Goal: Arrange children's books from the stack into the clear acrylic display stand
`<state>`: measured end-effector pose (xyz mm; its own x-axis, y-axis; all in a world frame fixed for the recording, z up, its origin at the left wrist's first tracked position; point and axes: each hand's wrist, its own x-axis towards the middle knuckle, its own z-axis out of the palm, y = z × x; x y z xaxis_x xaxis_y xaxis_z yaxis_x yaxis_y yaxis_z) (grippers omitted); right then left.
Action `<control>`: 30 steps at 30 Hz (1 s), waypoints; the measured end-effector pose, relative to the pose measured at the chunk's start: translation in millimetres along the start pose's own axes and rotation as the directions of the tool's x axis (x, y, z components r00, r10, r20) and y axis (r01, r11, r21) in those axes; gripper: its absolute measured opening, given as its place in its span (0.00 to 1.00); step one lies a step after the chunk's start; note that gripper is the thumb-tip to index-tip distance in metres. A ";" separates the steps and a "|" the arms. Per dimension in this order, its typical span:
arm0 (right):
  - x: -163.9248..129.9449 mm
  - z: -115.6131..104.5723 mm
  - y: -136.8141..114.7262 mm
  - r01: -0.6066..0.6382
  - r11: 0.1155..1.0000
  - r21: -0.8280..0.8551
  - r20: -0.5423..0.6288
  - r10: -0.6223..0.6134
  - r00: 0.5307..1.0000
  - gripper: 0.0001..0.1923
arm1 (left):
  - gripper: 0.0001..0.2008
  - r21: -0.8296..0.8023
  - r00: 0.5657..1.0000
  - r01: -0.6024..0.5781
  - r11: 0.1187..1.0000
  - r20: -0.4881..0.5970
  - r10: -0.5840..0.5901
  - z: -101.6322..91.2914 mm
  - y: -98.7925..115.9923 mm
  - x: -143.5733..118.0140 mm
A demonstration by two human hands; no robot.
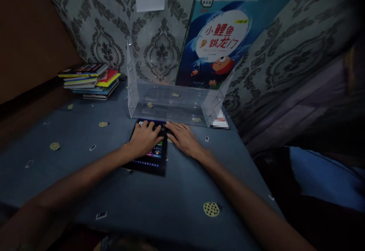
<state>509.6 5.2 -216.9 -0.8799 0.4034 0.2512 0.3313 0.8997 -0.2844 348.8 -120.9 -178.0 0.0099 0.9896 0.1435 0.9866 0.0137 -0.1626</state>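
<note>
The dark book lies flat before the clear stand, long axis running toward it, beneath the spread left hand (the nearer), with the loosely extended right hand at the book's right edge.

Around the dark book, the surface leaves room toward nine o'clock and, between the forearms, six. The clear stand blocks twelve, the right hand three; a book pile obstructs ten-thirty. Depth behind the stand seems unclear.
</note>
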 end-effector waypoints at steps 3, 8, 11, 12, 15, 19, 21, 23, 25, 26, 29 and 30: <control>-0.5 0.5 0.0 -0.013 1.000 0.002 0.002 0.013 1.000 0.21 | 0.18 -0.055 0.989 -0.148 0.988 -0.008 0.147 -2.4 2.9 -12.3; -0.6 0.7 -0.3 -0.020 1.000 0.004 -0.001 0.020 1.000 0.21 | 0.22 -0.175 0.928 -0.372 0.912 -0.068 0.366 -6.3 4.7 -44.0; -0.5 1.9 -0.2 -0.022 1.000 0.012 -0.013 0.022 1.000 0.21 | 0.31 -0.188 0.888 -0.460 0.868 -0.107 0.447 -5.3 2.3 -58.2; -0.5 2.4 -0.1 -0.023 1.000 0.014 -0.015 0.023 1.000 0.21 | 0.33 -0.185 0.880 -0.475 0.860 -0.117 0.460 -4.5 1.4 -60.9; -0.4 3.0 -0.3 -0.028 1.000 0.009 -0.008 0.028 1.000 0.21 | 0.28 -0.185 0.874 -0.486 0.854 -0.137 0.467 -2.6 -0.8 -63.3; -0.9 1.4 -2.6 -0.040 0.999 -0.005 -0.009 0.040 0.999 0.21 | 0.20 -0.167 0.857 -0.513 0.842 -0.160 0.490 -2.8 -0.7 -63.0; -3.3 1.0 -5.1 -0.027 1.000 0.006 -0.024 0.027 0.999 0.21 | 0.18 -0.132 0.841 -0.531 0.837 -0.200 0.502 -3.0 0.9 -64.4; -8.8 1.5 -9.3 0.008 0.999 0.044 -0.047 -0.006 0.999 0.20 | 0.17 -0.088 0.831 -0.532 0.842 -0.246 0.500 -2.5 2.9 -66.5; -18.5 2.2 -15.9 0.051 0.992 0.115 -0.080 -0.041 0.996 0.19 | 0.16 -0.057 0.819 -0.535 0.843 -0.279 0.501 -1.5 4.5 -68.2; -24.8 2.2 -20.2 0.069 0.985 0.161 -0.099 -0.054 0.994 0.20 | 0.15 -0.049 0.815 -0.537 0.842 -0.288 0.503 -1.0 4.8 -68.8; -47.6 -1.0 -36.4 0.093 0.947 0.308 -0.141 -0.051 0.989 0.21 | 0.15 -0.034 0.797 -0.549 0.835 -0.325 0.510 -0.2 4.2 -68.9; -55.1 -3.3 -42.2 0.089 0.930 0.357 -0.138 -0.041 0.990 0.21 | 0.15 -0.029 0.791 -0.551 0.834 -0.337 0.510 -0.1 3.6 -68.6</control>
<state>545.2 -54.4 -215.7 -0.8375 0.3850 0.3878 0.1088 0.8129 -0.5721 351.7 -188.7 -188.3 0.5661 0.7419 0.3593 0.8225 -0.5375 -0.1860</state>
